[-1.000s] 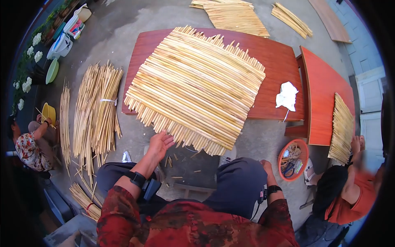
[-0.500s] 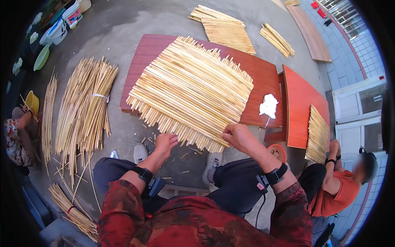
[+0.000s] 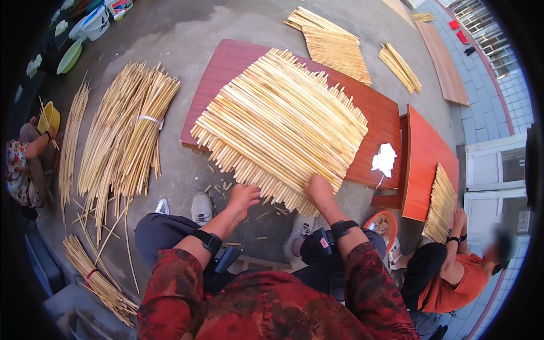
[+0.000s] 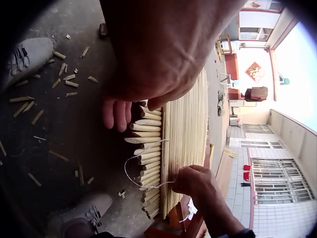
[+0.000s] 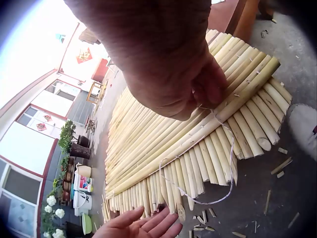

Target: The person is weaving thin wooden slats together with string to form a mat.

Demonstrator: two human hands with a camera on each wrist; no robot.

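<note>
A mat of pale peeled stalks (image 3: 283,122) lies slantwise on a red-brown table (image 3: 226,62), its ragged near edge overhanging toward me. A thin white string (image 5: 213,202) hangs in a loop from that edge, beside a long stalk laid across the ends. My right hand (image 3: 319,191) is at the near right part of the mat, and its fingertips pinch the string. My left hand (image 3: 243,199) is by the stalk ends further left. In the right wrist view this left hand (image 5: 141,228) has its palm up and fingers extended, with nothing in it.
Stalk bundles (image 3: 122,136) lie on the floor to the left. A white cloth or bag (image 3: 385,160) rests on the table's right end. Near my right knee stands an orange basket (image 3: 391,226). A person in orange (image 3: 462,277) sits to the right, another (image 3: 25,170) far left.
My right hand has come up from beside my knee to the mat's near edge and moved in over it. The left hand stays by the stalk ends. The head view has shifted.
</note>
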